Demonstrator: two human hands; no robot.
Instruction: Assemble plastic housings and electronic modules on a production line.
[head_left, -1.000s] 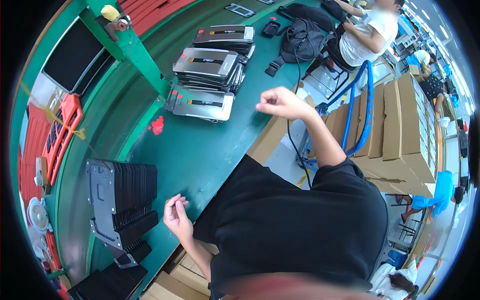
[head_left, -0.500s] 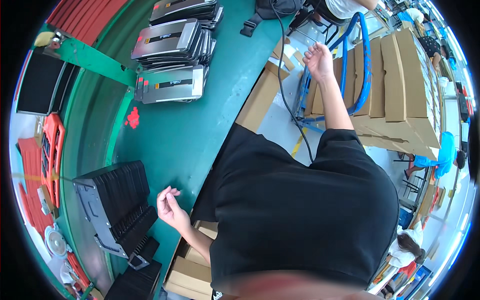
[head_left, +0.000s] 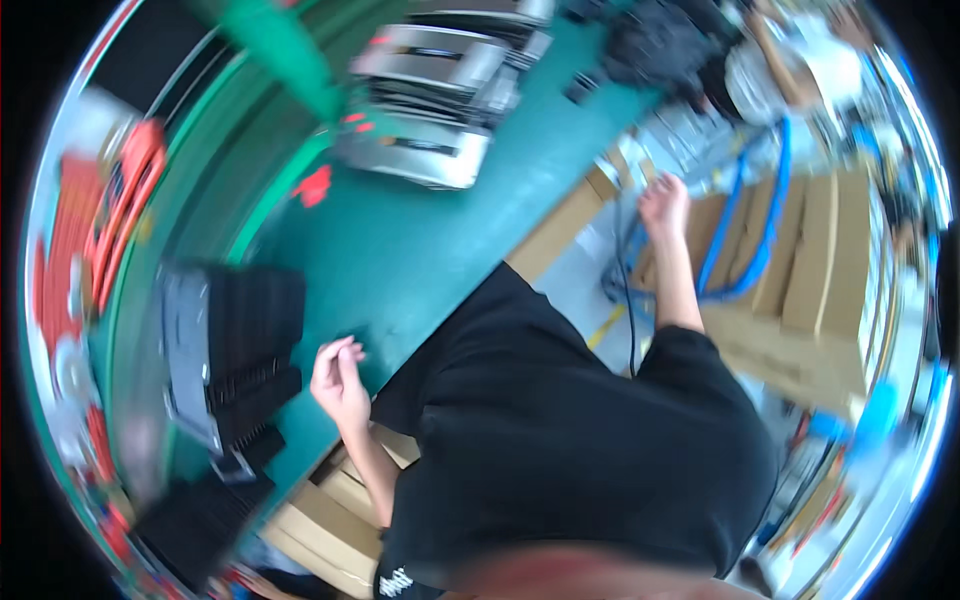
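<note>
Over the edge of the green bench, my left hand [head_left: 340, 380] hovers with loosely curled fingers apart and nothing in it. Nearest to it is a black slotted rack [head_left: 245, 335] with dark flat pieces standing in its slots. My right hand [head_left: 665, 208] is raised beyond the bench's right edge, near a blue tubular frame [head_left: 762, 250]. Its half-curled fingers are blurred but hold nothing visible. At the bench's far end lie stacks of flat silver-backed screen panels [head_left: 425, 152] with red marks, out of reach of either hand.
The green bench [head_left: 400, 255] runs diagonally. Brown cartons [head_left: 830, 260] stand at right, more cartons [head_left: 320, 525] below the bench edge. A black cable [head_left: 632, 320] hangs beside my right arm. A black bag [head_left: 665, 45] and a seated person [head_left: 790, 70] are at the far end.
The whole view has swung and blurred, with the bench and panels shifting right in the picture. Both hands stay raised and empty; my right hand appears lower in the picture.
</note>
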